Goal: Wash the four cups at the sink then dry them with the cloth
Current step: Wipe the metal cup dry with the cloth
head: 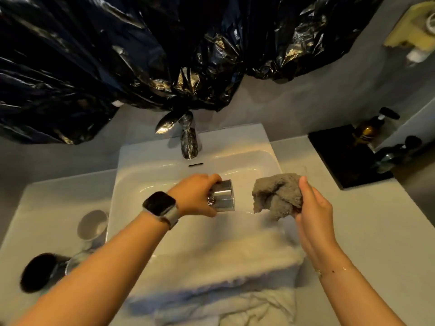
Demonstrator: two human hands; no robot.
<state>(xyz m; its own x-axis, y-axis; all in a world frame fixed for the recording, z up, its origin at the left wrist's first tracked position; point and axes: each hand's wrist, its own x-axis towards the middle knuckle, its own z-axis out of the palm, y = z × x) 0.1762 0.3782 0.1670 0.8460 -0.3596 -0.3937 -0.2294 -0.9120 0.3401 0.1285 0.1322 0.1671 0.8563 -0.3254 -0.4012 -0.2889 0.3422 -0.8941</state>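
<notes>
Above the white sink, her left hand grips a steel cup on its side; the right hand pinches the grey cloth. No writing is readable anywhere.

Sink at centre, tap behind at 12 o'clock. Held above basin: cup at centre, cloth just beside at 3 o'clock. Two cups on counter at 8 o'clock. Towel across front rim at 6 o'clock. Tray with bottle at 2 o'clock.
</notes>
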